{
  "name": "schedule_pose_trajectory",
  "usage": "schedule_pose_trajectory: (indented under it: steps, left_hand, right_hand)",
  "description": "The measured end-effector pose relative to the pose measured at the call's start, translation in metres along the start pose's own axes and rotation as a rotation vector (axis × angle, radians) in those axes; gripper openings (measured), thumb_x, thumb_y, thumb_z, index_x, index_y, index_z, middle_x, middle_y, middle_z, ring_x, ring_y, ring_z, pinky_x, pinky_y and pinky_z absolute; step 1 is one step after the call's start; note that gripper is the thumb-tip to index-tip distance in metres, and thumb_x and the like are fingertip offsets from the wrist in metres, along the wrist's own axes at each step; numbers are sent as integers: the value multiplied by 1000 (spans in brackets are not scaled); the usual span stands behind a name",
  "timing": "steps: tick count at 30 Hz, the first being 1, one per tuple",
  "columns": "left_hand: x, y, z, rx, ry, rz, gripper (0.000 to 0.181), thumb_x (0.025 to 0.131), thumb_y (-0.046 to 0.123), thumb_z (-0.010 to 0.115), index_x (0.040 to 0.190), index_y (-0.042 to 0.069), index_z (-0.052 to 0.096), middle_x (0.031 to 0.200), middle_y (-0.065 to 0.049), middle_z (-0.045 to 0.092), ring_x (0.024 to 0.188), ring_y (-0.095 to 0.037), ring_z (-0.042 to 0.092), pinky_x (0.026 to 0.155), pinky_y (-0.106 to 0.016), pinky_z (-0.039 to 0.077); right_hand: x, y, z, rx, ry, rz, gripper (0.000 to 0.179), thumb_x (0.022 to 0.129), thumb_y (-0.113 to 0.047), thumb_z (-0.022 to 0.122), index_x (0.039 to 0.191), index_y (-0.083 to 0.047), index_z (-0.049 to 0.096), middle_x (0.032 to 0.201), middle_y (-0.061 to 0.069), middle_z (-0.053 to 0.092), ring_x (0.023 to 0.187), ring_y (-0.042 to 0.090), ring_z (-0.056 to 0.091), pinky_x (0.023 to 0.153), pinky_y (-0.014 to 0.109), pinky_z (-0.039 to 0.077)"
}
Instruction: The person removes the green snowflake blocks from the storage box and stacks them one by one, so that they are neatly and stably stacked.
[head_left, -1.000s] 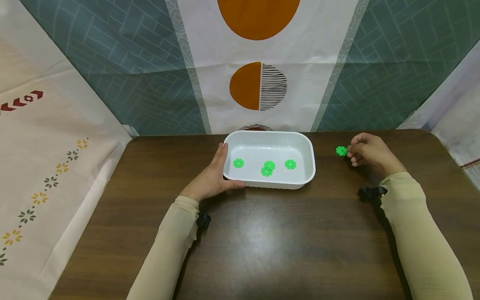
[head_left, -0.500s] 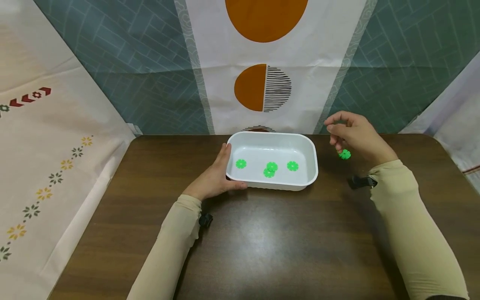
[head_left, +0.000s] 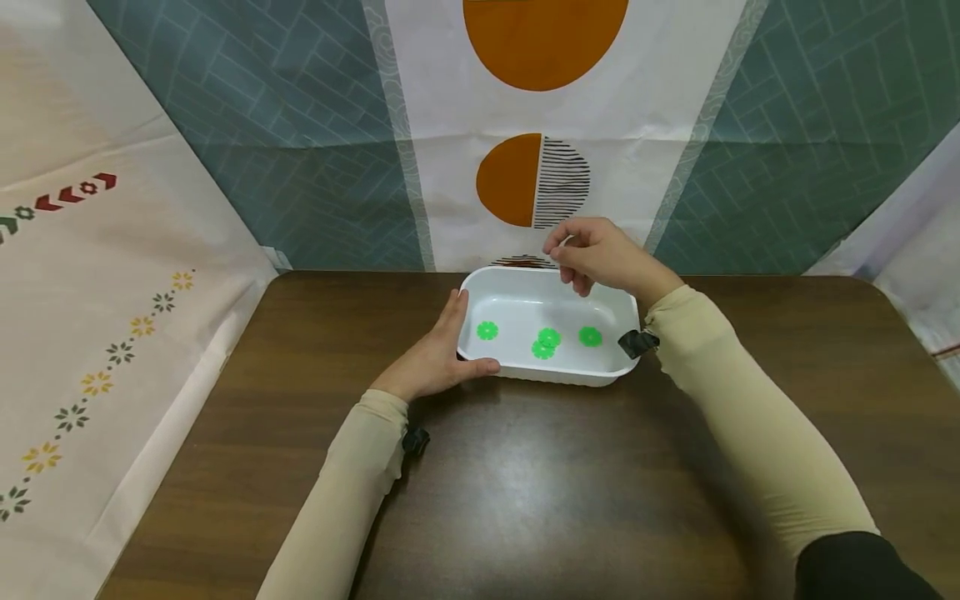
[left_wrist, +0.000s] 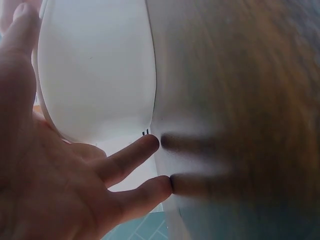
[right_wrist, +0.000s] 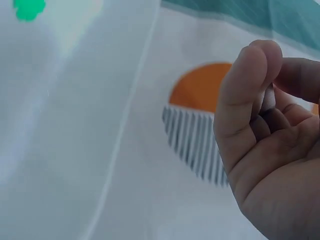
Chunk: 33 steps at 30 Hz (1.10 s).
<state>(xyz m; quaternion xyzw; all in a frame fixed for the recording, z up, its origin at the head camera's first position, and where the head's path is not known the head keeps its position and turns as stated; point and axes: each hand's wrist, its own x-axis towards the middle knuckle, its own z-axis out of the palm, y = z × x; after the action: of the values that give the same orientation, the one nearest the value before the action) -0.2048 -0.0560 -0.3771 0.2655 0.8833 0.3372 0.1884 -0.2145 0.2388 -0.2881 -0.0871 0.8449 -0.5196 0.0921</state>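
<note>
Tray [head_left: 555,375] | straight-fingered left hand [head_left: 429,358] is bracing it, likely for steadiness | right hand [head_left: 609,258] is hovering above, pinched, nothing visible inside

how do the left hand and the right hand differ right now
The left hand touches the left end of the white tray, while the right hand is raised near its far edge.
The left hand's thumb is spread wide from its fingers; the right hand's fingers are curled, with thumb and fingertip close together.
Both are bare, each below a beige sleeve with a black wrist device.
</note>
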Motion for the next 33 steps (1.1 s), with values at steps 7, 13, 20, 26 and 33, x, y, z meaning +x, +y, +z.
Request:
schedule_pose_trajectory:
  steps: [7, 13, 20, 26, 33]
  left_hand:
    - [-1, 0, 0, -12, 6, 16, 120, 86, 61, 73, 163, 17, -9, 168, -10, -12, 148, -33, 24, 116, -45, 27]
    - [0, -1, 0, -17, -9, 21, 119, 87, 61, 71, 162, 18, -10, 168, -10, -14, 150, -31, 20, 117, -43, 26]
    - [-1, 0, 0, -17, -18, 25, 118, 87, 64, 69, 162, 21, -12, 168, -9, -15, 150, -32, 17, 117, -46, 24]
    - [-1, 1, -1, -12, -23, 19, 118, 87, 66, 69, 162, 23, -13, 168, -7, -16, 151, -32, 14, 117, -47, 23]
    - [-2, 0, -2, -1, -20, 8, 118, 87, 64, 69, 162, 21, -12, 168, -8, -15, 151, -32, 13, 117, -47, 24]
  right_hand:
    - [33, 4, 31, -119, -135, 2, 13, 103, -12, 56, 106, -3, 65, 73, 15, 60, 56, 24, 55, 55, 35, 54]
    - [55, 10, 55, -248, -323, 7, 21, 100, -16, 58, 104, 1, 69, 75, 11, 63, 61, 23, 59, 59, 35, 56]
    - [70, 24, 77, -478, -492, 93, 37, 93, -24, 70, 127, -11, 63, 78, 8, 58, 55, 19, 54, 54, 33, 52]
    - [72, 33, 85, -560, -464, 56, 49, 86, -30, 81, 125, -14, 56, 107, 8, 58, 80, 22, 54, 71, 33, 46]
    - [78, 41, 92, -563, -420, -49, 28, 89, -21, 79, 106, -10, 60, 102, 7, 59, 90, 24, 52, 79, 34, 40]
